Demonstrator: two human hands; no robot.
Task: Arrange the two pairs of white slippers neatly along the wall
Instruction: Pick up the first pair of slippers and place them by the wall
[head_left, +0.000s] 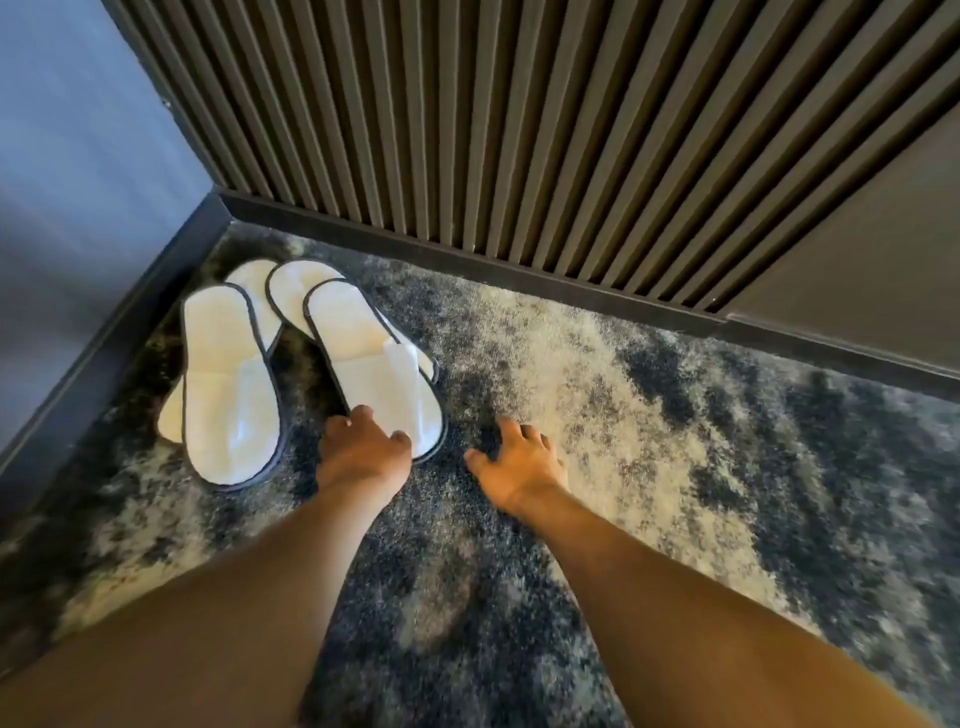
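Several white slippers with dark trim lie on the carpet in the corner at the left, stacked in two overlapping pairs. The left pair (228, 395) has one slipper on top of another. The right pair (363, 358) also overlaps, its top slipper pointing toward me. My left hand (363, 452) rests with spread fingers on the toe end of that top right slipper. My right hand (519, 467) hovers over bare carpet to the right, fingers apart, holding nothing.
A dark slatted wall (519, 130) with a dark skirting board (467, 260) runs along the back. A blue-grey wall (67, 182) closes the left side. Mottled grey and dark carpet (675, 441) stretches to the right along the slatted wall.
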